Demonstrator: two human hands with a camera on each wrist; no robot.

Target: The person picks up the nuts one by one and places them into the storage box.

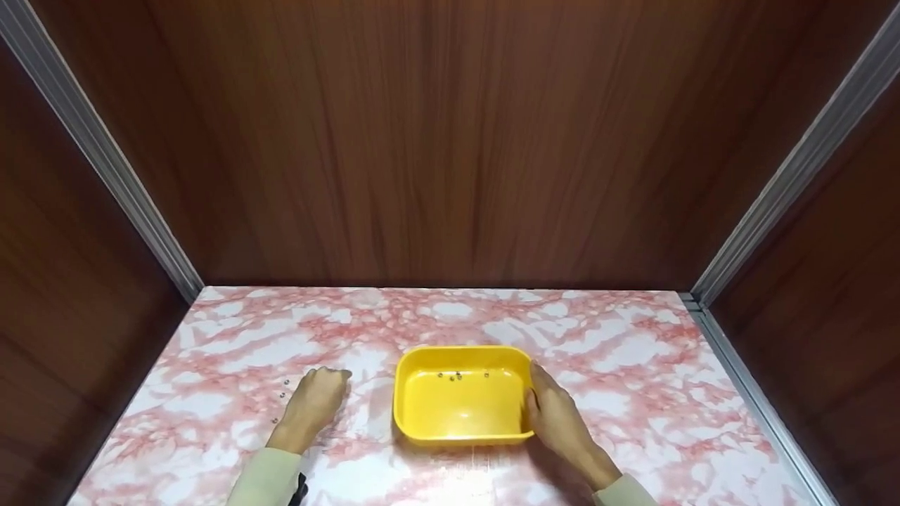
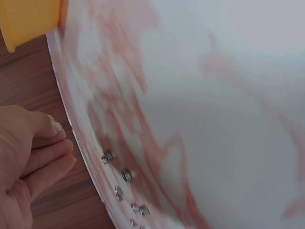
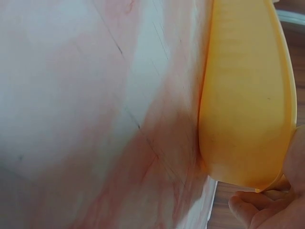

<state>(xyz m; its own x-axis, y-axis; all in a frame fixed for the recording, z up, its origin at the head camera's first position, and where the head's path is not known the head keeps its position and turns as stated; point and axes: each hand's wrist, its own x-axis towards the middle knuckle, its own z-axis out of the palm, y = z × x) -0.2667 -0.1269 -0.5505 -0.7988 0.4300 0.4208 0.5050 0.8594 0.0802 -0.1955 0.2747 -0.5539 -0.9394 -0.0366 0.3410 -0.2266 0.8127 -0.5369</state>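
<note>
A yellow plastic tub [image 1: 464,414] stands on the table, with several small metal nuts [image 1: 458,377] lying along its far side. My right hand [image 1: 560,422] grips the tub's right wall, thumb over the rim on the inside and fingers outside. The right wrist view shows the fingers [image 3: 252,202] at the tub's outer side [image 3: 245,100]. Left of the tub, my left hand [image 1: 318,402] is just above the tabletop, beside several loose metal nuts [image 2: 126,175]. Its fingers [image 2: 50,174] are loosely bent, and nothing shows between them.
The tabletop [image 1: 619,344] has a red and white marbled cover. Brown wood-look panels [image 1: 450,140] rise at the back and both sides, with grey metal strips [image 1: 119,161] at the corners. A metal rail [image 1: 752,400] runs along the right edge.
</note>
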